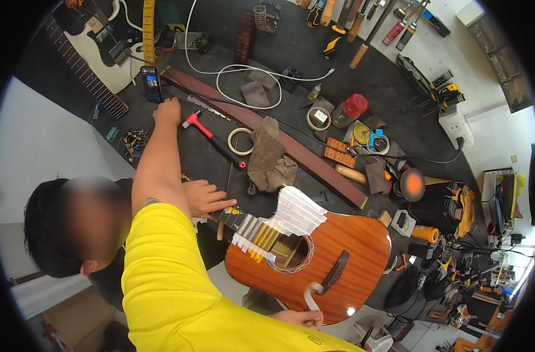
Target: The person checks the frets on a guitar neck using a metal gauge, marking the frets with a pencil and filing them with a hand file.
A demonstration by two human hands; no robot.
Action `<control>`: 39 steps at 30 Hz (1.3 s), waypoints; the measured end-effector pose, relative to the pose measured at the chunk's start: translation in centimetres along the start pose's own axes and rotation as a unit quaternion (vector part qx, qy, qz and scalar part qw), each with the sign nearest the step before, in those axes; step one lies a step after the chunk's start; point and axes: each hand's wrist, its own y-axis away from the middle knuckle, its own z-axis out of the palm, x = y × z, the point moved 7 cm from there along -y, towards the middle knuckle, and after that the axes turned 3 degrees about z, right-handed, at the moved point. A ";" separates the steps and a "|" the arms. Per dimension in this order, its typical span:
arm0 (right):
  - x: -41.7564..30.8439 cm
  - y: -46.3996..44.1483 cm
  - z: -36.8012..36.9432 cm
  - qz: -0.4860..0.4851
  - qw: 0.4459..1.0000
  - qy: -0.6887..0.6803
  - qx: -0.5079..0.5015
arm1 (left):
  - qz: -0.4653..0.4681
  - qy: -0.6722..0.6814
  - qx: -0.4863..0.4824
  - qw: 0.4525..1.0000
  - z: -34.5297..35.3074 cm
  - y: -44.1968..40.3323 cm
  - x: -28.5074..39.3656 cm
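My left hand point(167, 110) reaches to the far left of the bench. Its fingers are curled together at the lower edge of a dark phone point(151, 84) with a lit screen. Low in the view, my right hand point(302, 318) pinches a curled strip of masking tape point(311, 297) over the lower edge of an acoustic guitar point(352, 252). White tape covers its upper body beside the soundhole, and more strips cross the end of the fretboard point(232, 216). Another person's hand point(204, 197) rests with fingers spread near the neck.
Beyond the guitar lie a grey rag point(269, 155), a long reddish wooden beam point(314, 161), a red-and-black hammer point(211, 138) and a tape roll point(240, 141). A cable point(373, 154) crosses the bench. An electric guitar point(103, 47) lies far left; the other person point(50, 229) is close by.
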 end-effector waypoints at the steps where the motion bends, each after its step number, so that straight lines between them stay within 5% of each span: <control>1: -0.5 -0.2 -0.4 -0.020 1.000 0.011 0.005 | 0.008 0.018 -0.008 1.000 -0.1 0.4 -0.3; 5: -3.2 -0.3 0.0 -0.140 0.984 0.102 0.034 | 0.085 -0.026 -0.090 0.992 0.4 0.0 -0.8; 6: -4.0 -0.8 0.4 -0.135 0.986 0.098 0.028 | 0.089 -0.031 -0.095 0.991 1.2 -0.3 -0.9; 8: -4.0 -2.8 1.2 0.009 0.983 -0.185 0.008 | 0.054 -0.012 -0.053 0.997 2.4 -0.6 -1.7; 13: -2.9 -3.6 2.4 0.005 0.977 -0.212 -0.009 | -0.005 0.071 -0.006 0.997 2.2 -1.0 -1.7; 16: -1.2 -3.4 2.7 0.033 0.972 -0.231 -0.002 | -0.038 0.070 -0.061 0.995 3.2 -0.7 -2.0; 18: -0.8 -3.8 3.3 0.044 0.965 -0.257 0.005 | 0.082 -0.058 -0.197 0.975 3.9 -1.8 -1.0; 20: -0.4 -3.8 3.7 0.071 0.964 -0.256 -0.007 | 0.112 -0.077 -0.170 0.976 3.8 -1.4 -0.9; 22: -0.8 -4.4 4.2 0.057 0.968 -0.242 -0.022 | -0.024 0.066 -0.005 0.998 -2.0 2.1 0.3; 25: -0.7 -6.0 4.4 0.016 0.976 -0.212 -0.049 | -0.030 0.115 0.078 0.990 -5.8 1.1 1.0; 27: -0.1 -7.0 4.7 -0.002 0.980 -0.187 -0.070 | 0.079 0.101 0.182 0.975 -8.9 0.5 1.9; 30: 0.2 -8.0 4.9 -0.003 0.984 -0.162 -0.073 | 0.084 0.180 0.208 0.958 -14.3 1.7 3.7; 33: 1.3 -7.1 4.1 -0.023 0.981 -0.187 -0.042 | 0.297 0.250 0.267 0.882 -14.0 -3.2 4.9; 34: 3.1 -7.0 4.7 -0.009 0.971 -0.236 -0.039 | 0.259 0.413 0.098 0.868 -17.3 3.3 9.3; 35: 4.8 -6.8 5.2 -0.003 0.960 -0.279 -0.037 | 0.293 0.402 -0.024 0.867 -20.4 9.2 13.7; 36: 6.8 -6.4 5.5 0.005 0.951 -0.310 -0.012 | 0.279 0.407 -0.008 0.870 -25.0 18.4 18.9; 39: 13.7 -5.6 7.9 0.078 0.949 -0.304 -0.033 | 0.475 0.305 -0.020 0.825 -31.9 38.5 31.2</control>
